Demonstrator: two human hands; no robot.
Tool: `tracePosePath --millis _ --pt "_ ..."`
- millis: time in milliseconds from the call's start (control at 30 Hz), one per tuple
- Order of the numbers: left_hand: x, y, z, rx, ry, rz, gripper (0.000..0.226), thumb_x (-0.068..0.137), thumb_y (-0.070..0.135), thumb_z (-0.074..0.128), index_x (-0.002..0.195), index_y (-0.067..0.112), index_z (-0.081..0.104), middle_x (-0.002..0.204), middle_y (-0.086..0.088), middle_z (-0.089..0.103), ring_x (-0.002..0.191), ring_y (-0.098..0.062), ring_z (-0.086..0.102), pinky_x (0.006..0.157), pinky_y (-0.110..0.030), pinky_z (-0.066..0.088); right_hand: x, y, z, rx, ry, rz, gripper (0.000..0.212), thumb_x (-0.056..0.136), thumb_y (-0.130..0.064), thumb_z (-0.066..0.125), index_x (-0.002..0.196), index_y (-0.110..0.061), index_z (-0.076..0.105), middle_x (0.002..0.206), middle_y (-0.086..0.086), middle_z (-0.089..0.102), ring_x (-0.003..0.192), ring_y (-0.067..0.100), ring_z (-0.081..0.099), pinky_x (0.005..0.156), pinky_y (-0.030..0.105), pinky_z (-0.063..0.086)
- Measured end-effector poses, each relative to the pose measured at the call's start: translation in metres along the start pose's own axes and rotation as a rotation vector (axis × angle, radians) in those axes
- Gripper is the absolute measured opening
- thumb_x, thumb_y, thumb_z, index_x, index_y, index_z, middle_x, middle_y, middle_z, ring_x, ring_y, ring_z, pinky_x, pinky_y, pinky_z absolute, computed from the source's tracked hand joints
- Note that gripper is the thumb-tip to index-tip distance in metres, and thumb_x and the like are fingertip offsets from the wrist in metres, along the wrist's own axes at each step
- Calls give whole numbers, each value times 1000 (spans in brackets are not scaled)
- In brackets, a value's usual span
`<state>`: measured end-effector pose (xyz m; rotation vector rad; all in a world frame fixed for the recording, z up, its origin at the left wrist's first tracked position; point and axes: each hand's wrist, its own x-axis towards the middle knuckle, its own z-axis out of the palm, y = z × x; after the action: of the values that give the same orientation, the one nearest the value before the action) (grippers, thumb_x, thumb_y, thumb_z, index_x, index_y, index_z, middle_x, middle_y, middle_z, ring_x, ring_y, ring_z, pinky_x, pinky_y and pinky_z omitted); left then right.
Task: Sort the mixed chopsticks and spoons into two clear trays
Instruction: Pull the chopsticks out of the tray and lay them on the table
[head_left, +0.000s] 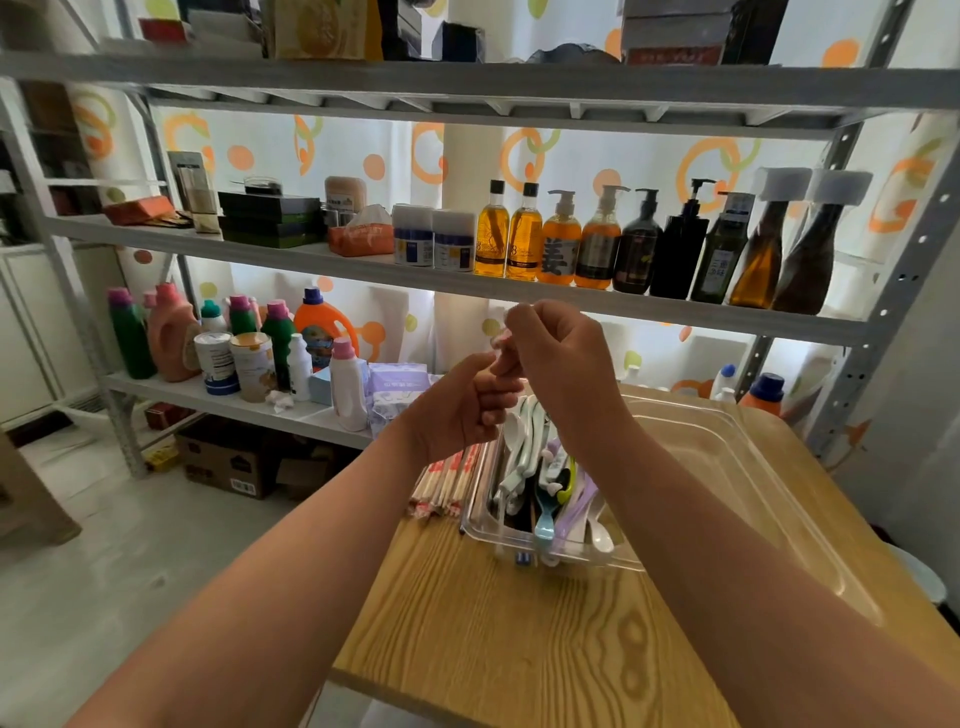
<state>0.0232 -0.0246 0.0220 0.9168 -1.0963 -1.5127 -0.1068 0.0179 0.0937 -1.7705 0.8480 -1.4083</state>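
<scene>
My right hand (558, 358) is raised above the table, fingers curled round a small pale pink thing (500, 341) whose blurred tip sticks out on the left. My left hand (462, 405) is a loose fist just below it, thumb touching the right hand's fingers; nothing shows inside it. Under the hands a small clear tray (483, 530) holds several spoons (540, 483), white, blue, green and lilac. A bundle of paper-wrapped chopsticks (447, 483) lies left of that tray. A larger clear tray (737, 457) stands on the right; I see nothing in it.
The wooden table (519, 639) ends close to the chopsticks on the left. Behind it a metal rack (857, 332) carries bottles (561, 244) and detergent jugs (322, 327). Cardboard boxes (223, 462) stand on the floor at the left.
</scene>
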Motion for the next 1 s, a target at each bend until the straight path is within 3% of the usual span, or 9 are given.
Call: tracePosePath --millis 100,200,300,400,533,667,833,900,1000 --pt "4 -3 1 -13 62 82 47 99 34 37 57 21 52 51 8 42 45 -4 36 51 -18 25 1 16 3 -4 -21 83 42 73 -39 48 73 0 65 69 22 65 73 32 66 78 55 53" --pt "8 -7 -4 -29 155 147 31 95 25 48 66 17 56 62 -1 44 54 -8 39 55 -21 30 -1 31 7 -43 -110 122 27 77 -36 53 69 -15 68 75 14 68 98 35 65 91 56 49" --pt "8 -7 -11 41 249 141 22 93 23 50 74 12 56 63 -4 48 55 -10 44 52 -20 39 -3 43 5 -118 -124 76 18 86 -23 58 70 -15 61 71 10 66 69 25 67 74 43 57" --pt "7 -9 -23 295 465 42 24 96 23 44 75 15 54 57 3 54 49 -8 49 48 -18 41 -4 57 1 -386 -133 -10 27 86 -22 58 61 -18 50 58 -1 50 56 11 48 60 26 43" --pt "13 -24 -48 952 565 -15 32 96 31 43 69 17 52 68 -1 55 59 -13 47 61 -27 38 -3 78 -4 -634 -396 -1 24 84 -22 59 65 -8 58 60 4 51 55 10 44 60 25 40" --pt "17 -38 -54 1306 537 -48 33 96 36 44 73 16 57 75 -2 59 71 -17 53 66 -28 39 -2 95 -7 -794 -622 13 25 86 -27 58 83 -5 69 79 10 68 71 17 59 81 36 49" --pt "24 -48 -62 1423 479 -199 37 94 48 45 100 17 62 95 -2 63 91 -19 59 84 -33 48 -4 103 -10 -945 -813 -18 20 88 -28 58 101 -18 69 98 -2 67 100 14 54 106 48 31" --pt "25 -49 -62 1470 489 -260 44 93 53 42 107 16 62 104 -5 65 98 -22 60 88 -39 50 -5 104 -11 -1016 -861 -57 22 90 -30 56 105 -20 68 102 -3 67 108 15 48 108 50 25" --pt "27 -48 -60 1451 585 -250 50 94 52 38 109 11 62 109 -9 65 100 -26 60 86 -36 50 -7 106 -8 -1144 -900 -120 25 91 -32 54 111 -25 66 108 -4 64 113 19 43 102 43 29"
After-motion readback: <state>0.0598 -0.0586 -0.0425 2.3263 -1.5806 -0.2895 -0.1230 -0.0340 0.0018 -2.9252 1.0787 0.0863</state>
